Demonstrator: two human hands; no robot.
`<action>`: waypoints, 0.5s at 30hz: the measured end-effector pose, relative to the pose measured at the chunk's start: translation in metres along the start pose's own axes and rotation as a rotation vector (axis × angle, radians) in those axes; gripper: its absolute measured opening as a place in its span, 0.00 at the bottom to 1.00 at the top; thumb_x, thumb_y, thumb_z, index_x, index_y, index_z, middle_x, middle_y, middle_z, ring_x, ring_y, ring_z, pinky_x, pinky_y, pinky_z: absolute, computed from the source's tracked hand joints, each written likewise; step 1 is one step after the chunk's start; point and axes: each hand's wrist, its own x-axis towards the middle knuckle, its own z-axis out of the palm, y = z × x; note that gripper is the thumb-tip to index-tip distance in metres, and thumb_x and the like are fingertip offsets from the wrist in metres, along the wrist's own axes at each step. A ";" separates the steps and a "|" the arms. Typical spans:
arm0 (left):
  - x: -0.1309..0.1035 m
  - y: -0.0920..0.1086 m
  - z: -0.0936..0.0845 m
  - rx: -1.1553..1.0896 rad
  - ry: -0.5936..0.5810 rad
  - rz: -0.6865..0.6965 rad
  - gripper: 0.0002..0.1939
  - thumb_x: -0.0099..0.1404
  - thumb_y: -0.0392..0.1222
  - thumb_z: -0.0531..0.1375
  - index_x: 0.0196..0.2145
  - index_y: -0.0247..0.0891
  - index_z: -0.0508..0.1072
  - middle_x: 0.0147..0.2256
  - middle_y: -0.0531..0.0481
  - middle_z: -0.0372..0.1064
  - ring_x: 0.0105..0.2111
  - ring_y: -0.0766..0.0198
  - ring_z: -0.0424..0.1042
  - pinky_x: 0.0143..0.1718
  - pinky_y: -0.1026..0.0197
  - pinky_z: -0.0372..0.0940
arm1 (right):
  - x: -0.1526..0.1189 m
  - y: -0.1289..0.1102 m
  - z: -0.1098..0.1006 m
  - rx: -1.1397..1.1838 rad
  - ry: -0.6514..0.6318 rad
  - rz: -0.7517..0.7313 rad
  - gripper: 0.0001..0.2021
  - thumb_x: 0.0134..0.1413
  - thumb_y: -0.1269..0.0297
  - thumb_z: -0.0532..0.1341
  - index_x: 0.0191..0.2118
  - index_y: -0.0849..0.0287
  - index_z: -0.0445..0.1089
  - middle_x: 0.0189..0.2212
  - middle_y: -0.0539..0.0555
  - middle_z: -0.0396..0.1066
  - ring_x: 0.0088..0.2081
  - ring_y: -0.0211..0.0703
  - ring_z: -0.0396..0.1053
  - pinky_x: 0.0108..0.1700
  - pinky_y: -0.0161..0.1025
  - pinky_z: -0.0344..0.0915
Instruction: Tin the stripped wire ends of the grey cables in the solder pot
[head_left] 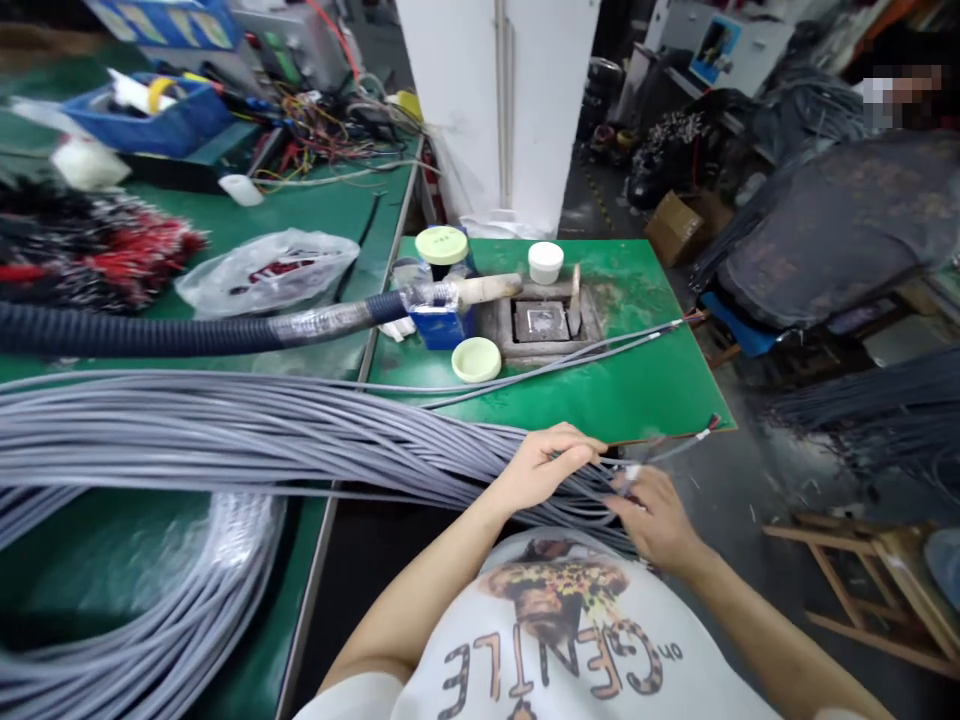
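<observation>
A thick bundle of grey cables (405,445) runs from the left side to my body. My left hand (551,465) lies over the bundle near its right end, with its fingers closed around cables and partly hidden. Just right of it, my right hand (652,515) is closed on a cable end with a whitish part at the fingers, slightly blurred. One loose cable with a white band and dark reddish wire tips (709,430) sticks out past both hands. Two more cables (555,372) lie across the green table (622,395), their stripped ends at its right edge.
A square pot (544,322) of shiny metal sits in a stained frame, with a flat stick in it. Around it are a white jar (546,262), a pale green lid (476,360) and a dark ribbed hose (187,330). A wooden stool (862,580) stands right; someone sits beyond.
</observation>
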 end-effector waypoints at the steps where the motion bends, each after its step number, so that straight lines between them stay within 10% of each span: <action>1: 0.007 0.000 -0.001 0.135 0.006 -0.003 0.15 0.68 0.47 0.55 0.40 0.38 0.78 0.35 0.44 0.76 0.37 0.60 0.70 0.43 0.57 0.64 | -0.020 0.003 -0.001 -0.039 -0.033 0.141 0.16 0.59 0.72 0.54 0.51 0.55 0.70 0.37 0.57 0.73 0.43 0.48 0.69 0.48 0.48 0.64; 7: 0.061 -0.022 -0.026 1.064 0.125 -0.038 0.14 0.67 0.45 0.55 0.45 0.38 0.74 0.42 0.43 0.73 0.45 0.55 0.68 0.47 0.54 0.61 | -0.086 0.003 -0.001 0.089 -0.222 0.629 0.25 0.63 0.62 0.52 0.64 0.58 0.54 0.32 0.53 0.75 0.33 0.44 0.71 0.39 0.41 0.68; 15: 0.094 -0.037 -0.030 1.483 0.080 -0.231 0.08 0.65 0.37 0.54 0.40 0.32 0.71 0.41 0.38 0.70 0.44 0.51 0.67 0.41 0.54 0.59 | -0.005 -0.018 0.008 0.718 -0.217 0.631 0.15 0.61 0.58 0.54 0.48 0.58 0.71 0.36 0.56 0.76 0.35 0.42 0.73 0.42 0.41 0.69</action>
